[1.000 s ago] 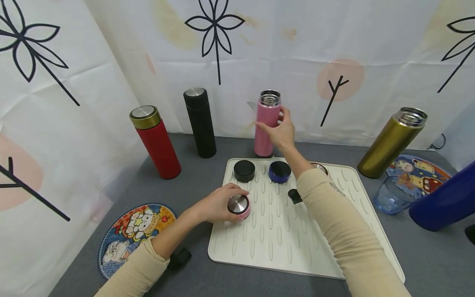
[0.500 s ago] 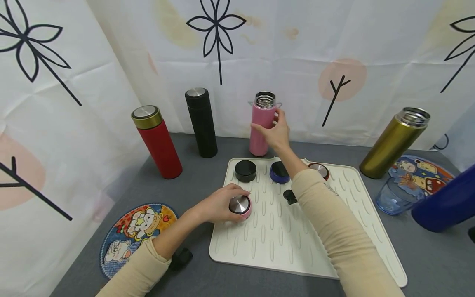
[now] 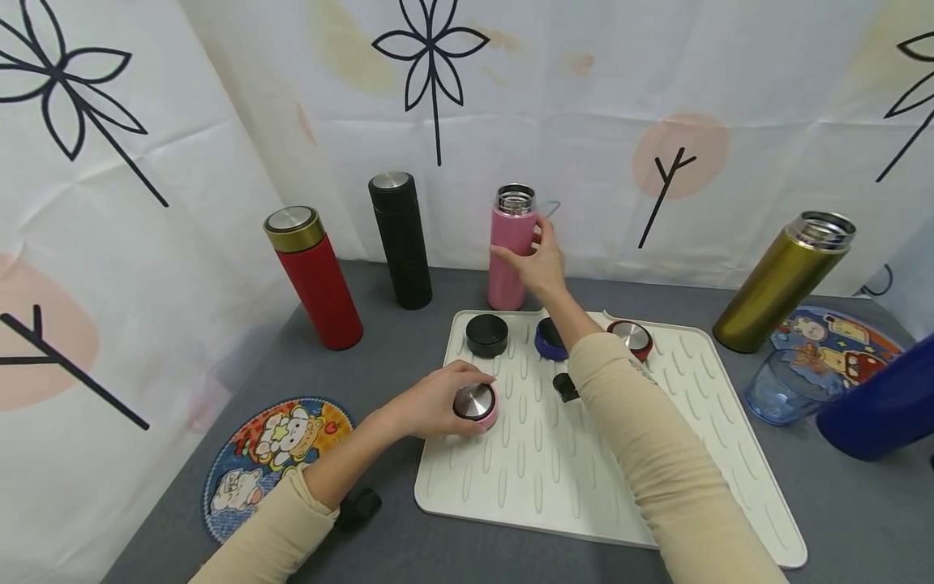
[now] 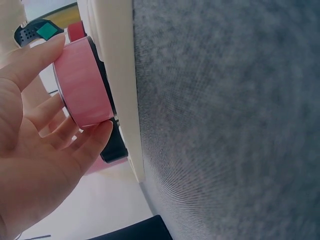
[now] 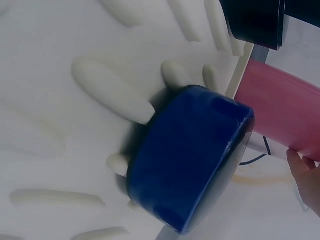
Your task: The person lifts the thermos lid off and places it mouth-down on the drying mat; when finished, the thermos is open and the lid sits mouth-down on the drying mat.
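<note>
Gripping the pink bottle point(image 3: 512, 235) at the head view's upper centre is the right hand point(image 3: 541, 266); near centre the left hand point(image 3: 441, 400) pinches a pink lid point(image 3: 476, 403) on the white mat point(image 3: 540, 487). Left wrist view: fingers clamp the lid, upper left. Right wrist view: fingers touch the bottle at right.

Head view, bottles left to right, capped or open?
Red bottle, capped → black bottle, capped → pink bottle, open → gold bottle, open → blue bottle, top out of frame so can't tell.
</note>
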The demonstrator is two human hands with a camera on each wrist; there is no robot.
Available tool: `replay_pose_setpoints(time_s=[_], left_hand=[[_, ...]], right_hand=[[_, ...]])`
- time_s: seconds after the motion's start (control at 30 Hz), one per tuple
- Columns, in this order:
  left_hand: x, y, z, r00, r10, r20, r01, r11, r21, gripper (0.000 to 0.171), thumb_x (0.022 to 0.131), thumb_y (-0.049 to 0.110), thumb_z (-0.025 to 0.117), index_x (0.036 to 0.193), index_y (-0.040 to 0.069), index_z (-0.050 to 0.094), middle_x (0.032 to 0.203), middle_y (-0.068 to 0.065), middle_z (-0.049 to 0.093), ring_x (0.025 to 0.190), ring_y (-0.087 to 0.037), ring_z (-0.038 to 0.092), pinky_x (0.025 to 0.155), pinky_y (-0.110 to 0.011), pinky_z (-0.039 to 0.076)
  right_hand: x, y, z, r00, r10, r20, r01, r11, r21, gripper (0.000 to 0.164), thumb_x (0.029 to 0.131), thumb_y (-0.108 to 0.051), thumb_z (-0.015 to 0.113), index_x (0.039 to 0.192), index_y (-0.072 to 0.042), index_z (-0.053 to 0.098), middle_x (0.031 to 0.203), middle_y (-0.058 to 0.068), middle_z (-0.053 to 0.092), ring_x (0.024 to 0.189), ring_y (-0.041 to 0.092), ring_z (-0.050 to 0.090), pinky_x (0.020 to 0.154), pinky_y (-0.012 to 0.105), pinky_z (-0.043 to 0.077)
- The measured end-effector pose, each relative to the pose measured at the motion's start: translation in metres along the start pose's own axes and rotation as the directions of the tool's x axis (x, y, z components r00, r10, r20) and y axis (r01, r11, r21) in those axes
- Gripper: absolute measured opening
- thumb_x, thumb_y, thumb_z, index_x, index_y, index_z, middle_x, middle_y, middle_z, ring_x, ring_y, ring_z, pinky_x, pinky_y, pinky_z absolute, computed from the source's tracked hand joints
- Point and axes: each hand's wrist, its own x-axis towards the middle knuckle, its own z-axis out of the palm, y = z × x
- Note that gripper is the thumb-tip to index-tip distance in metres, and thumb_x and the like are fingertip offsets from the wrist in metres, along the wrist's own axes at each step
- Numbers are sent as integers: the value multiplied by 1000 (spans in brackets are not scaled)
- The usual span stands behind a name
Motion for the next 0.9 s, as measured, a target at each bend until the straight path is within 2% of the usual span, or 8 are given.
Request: replay_pose_setpoints(time_s=[0.23,0.4,0.67,0.8,0.9], left_hand=[[-1,-3,0,1000,1,-5,-1,1000,-4,60,80,17,80,134,3,56,125,-11,52,108,-22,53,84,-32,50],[-1,-8,1,1000,-8,-9,8,1000,-29,58,83,23,76,134,4,56,126,-11,52,107,-22,53,83,-32,50],[-5,-12,-4,998,-37,-52,33,996,-79,55,88,28,71,136,5,55,129,-12,52,113,-24,52,89,-38,49],[-7,-16,-9,991,-83,-106,72,992,-104,57,89,33,69,138,7,53,130,-13,52,115,-28,52,88,-43,49],[-8,-21,-14,973,-129,-193,101,984,-148,55,91,29,69,138,7,52,131,-14,53,114,-30,54,88,-44,50]], right_hand=[[1,-6,2,998,38,52,-34,997,-70,85,82,-26,79,149,-13,28,126,19,54,110,31,57,91,43,49],[-1,-10,1,995,63,74,-56,995,-85,85,83,-27,78,149,-14,26,126,20,54,111,31,56,91,44,48],[-2,-10,-2,993,74,86,-66,993,-96,87,83,-28,77,150,-15,24,129,20,52,113,32,55,93,45,48],[-4,-10,-5,993,67,99,-58,994,-90,87,83,-27,77,151,-14,23,130,20,51,114,32,54,93,46,47],[-5,-9,-8,992,56,110,-49,997,-66,86,84,-25,77,150,-14,24,130,21,50,114,32,53,93,46,47]])
